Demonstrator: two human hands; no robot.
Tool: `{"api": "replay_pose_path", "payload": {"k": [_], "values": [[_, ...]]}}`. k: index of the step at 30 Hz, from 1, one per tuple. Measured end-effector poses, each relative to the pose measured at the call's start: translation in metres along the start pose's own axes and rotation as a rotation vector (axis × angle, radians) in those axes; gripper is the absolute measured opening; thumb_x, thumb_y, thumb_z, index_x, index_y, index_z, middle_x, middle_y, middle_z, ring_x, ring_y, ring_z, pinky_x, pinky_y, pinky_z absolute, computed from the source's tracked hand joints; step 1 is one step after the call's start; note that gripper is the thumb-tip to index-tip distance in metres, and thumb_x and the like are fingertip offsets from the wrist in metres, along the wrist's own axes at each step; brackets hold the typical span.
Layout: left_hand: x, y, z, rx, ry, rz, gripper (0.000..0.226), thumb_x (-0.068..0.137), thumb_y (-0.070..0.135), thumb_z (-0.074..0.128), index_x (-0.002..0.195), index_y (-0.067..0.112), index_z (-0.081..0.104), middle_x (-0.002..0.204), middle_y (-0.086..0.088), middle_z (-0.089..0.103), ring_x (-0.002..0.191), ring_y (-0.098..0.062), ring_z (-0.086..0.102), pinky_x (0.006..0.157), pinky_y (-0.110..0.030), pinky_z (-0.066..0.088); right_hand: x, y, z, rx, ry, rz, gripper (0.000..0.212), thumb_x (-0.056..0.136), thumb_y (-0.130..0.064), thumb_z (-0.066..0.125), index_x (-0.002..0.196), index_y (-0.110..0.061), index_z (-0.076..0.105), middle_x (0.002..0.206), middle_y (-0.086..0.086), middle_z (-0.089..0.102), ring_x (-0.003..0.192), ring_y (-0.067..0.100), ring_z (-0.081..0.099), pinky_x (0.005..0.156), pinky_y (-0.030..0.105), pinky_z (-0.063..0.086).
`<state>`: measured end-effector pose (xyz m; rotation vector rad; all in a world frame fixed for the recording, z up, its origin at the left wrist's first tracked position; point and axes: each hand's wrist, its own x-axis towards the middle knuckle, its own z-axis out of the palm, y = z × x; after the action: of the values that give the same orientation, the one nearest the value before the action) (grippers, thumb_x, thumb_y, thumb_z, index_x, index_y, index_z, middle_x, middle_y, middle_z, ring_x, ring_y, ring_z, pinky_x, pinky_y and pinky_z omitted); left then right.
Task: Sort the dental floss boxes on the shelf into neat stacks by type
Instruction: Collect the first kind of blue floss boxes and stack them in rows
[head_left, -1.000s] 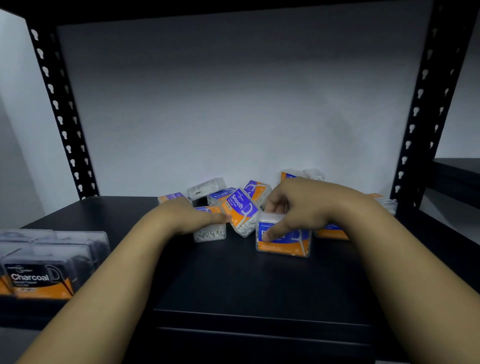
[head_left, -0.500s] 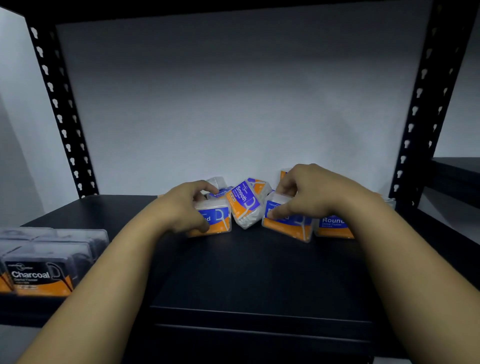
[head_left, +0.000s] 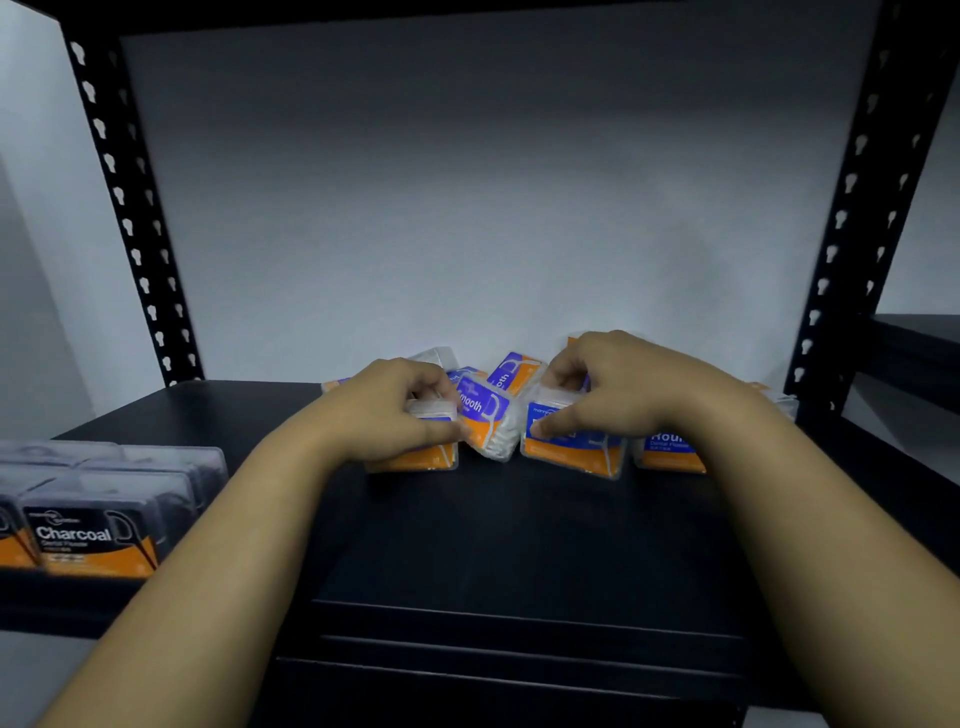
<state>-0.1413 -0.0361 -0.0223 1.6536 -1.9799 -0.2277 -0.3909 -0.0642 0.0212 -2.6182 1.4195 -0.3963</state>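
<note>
Two bare hands reach into the middle of the frame, onto a black shelf (head_left: 467, 540) backed by a pale wall. Your left hand (head_left: 395, 410) curls closed around a clear floss box with a blue and orange label (head_left: 431, 452), thumb on its front and fingers over its top. Your right hand (head_left: 618, 389) grips a second blue and orange box (head_left: 576, 452), thumb pressed to its front face, fingers hooked over its top edge. Between them a tilted box reading "Smooth" (head_left: 485, 415) leans on its corner, touching both held boxes. More blue boxes (head_left: 517, 371) lie jumbled just behind, toward the wall. A box beginning "Rou" (head_left: 667, 449) stands beside your right wrist. At the lower left of the frame, a group of dark "Charcoal" boxes (head_left: 93, 530) sits well apart.
</note>
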Motion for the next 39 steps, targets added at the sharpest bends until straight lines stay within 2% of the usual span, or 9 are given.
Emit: {"api": "replay_pose_path", "payload": {"k": [4, 8, 13, 15, 18, 22, 28, 32, 39], "values": [[-0.001, 0.003, -0.001, 0.015, -0.033, -0.02, 0.025, 0.081, 0.043, 0.078, 0.1, 0.029, 0.067, 0.096, 0.016, 0.065, 0.089, 0.0, 0.06, 0.071, -0.018, 0.042, -0.008, 0.0, -0.009, 0.227, -0.064, -0.061, 0.025, 0.086, -0.042, 0.078, 0.103, -0.024, 0.078, 0.098, -0.005, 0.077, 0.089, 0.013, 0.074, 0.088, 0.038, 0.059], [-0.009, 0.008, -0.004, 0.105, -0.067, -0.004, 0.021, 0.084, 0.045, 0.073, 0.097, 0.03, 0.066, 0.095, 0.011, 0.065, 0.089, -0.012, 0.061, 0.075, -0.025, 0.047, -0.012, -0.01, -0.001, 0.277, -0.043, -0.115, 0.017, 0.093, -0.038, 0.071, 0.102, -0.024, 0.075, 0.098, -0.004, 0.077, 0.092, 0.014, 0.072, 0.086, 0.038, 0.055], [-0.026, 0.009, -0.019, 0.186, -0.191, 0.03, 0.04, 0.075, 0.071, 0.063, 0.097, 0.038, 0.063, 0.098, 0.013, 0.066, 0.093, -0.012, 0.063, 0.089, -0.038, 0.053, -0.017, -0.022, 0.015, 0.266, -0.083, -0.182, 0.004, 0.092, -0.038, 0.069, 0.093, -0.034, 0.068, 0.095, -0.008, 0.075, 0.09, 0.01, 0.071, 0.089, 0.041, 0.057], [-0.032, 0.011, -0.028, 0.23, -0.275, 0.045, 0.045, 0.07, 0.073, 0.065, 0.099, 0.04, 0.061, 0.099, 0.016, 0.067, 0.093, -0.01, 0.064, 0.089, -0.041, 0.054, -0.019, -0.027, 0.018, 0.264, -0.078, -0.195, 0.009, 0.092, -0.038, 0.068, 0.096, -0.03, 0.069, 0.094, -0.007, 0.075, 0.09, 0.013, 0.071, 0.089, 0.043, 0.057], [-0.038, 0.015, -0.042, 0.286, -0.374, 0.074, 0.037, 0.075, 0.056, 0.076, 0.102, 0.036, 0.061, 0.098, 0.015, 0.068, 0.09, -0.01, 0.066, 0.089, -0.043, 0.055, -0.02, -0.035, 0.019, 0.249, -0.071, -0.219, 0.017, 0.091, -0.038, 0.068, 0.1, -0.025, 0.069, 0.096, -0.004, 0.075, 0.092, 0.016, 0.071, 0.089, 0.046, 0.057], [-0.044, 0.021, -0.056, 0.287, -0.496, 0.077, 0.031, 0.08, 0.042, 0.081, 0.102, 0.03, 0.063, 0.097, 0.012, 0.072, 0.089, -0.012, 0.071, 0.088, -0.04, 0.058, -0.019, -0.047, 0.021, 0.227, -0.067, -0.243, 0.014, 0.09, -0.038, 0.069, 0.099, -0.027, 0.068, 0.094, -0.005, 0.074, 0.089, 0.014, 0.07, 0.087, 0.043, 0.057], [-0.05, 0.016, -0.075, 0.244, -0.612, 0.102, 0.031, 0.08, 0.037, 0.084, 0.105, 0.026, 0.07, 0.099, 0.012, 0.078, 0.091, -0.01, 0.075, 0.09, -0.042, 0.06, -0.015, -0.068, 0.034, 0.162, -0.06, -0.291, 0.007, 0.085, -0.045, 0.068, 0.087, -0.04, 0.063, 0.088, -0.011, 0.07, 0.079, 0.003, 0.065, 0.073, 0.029, 0.054], [-0.054, 0.01, -0.083, 0.259, -0.644, 0.111, 0.033, 0.079, 0.042, 0.083, 0.105, 0.026, 0.071, 0.099, 0.013, 0.079, 0.088, -0.007, 0.075, 0.09, -0.04, 0.06, -0.017, -0.083, 0.046, 0.17, -0.06, -0.324, 0.013, 0.09, -0.033, 0.072, 0.102, -0.031, 0.068, 0.094, -0.011, 0.069, 0.082, -0.002, 0.063, 0.071, 0.015, 0.049], [-0.068, -0.005, -0.091, 0.32, -0.618, 0.204, 0.033, 0.079, 0.051, 0.08, 0.104, 0.032, 0.068, 0.097, 0.018, 0.076, 0.085, -0.002, 0.073, 0.086, -0.039, 0.06, -0.021, -0.095, 0.064, 0.132, -0.046, -0.289, 0.028, 0.085, -0.043, 0.072, 0.111, -0.033, 0.066, 0.099, -0.015, 0.07, 0.09, 0.001, 0.065, 0.08, 0.028, 0.056]]}}
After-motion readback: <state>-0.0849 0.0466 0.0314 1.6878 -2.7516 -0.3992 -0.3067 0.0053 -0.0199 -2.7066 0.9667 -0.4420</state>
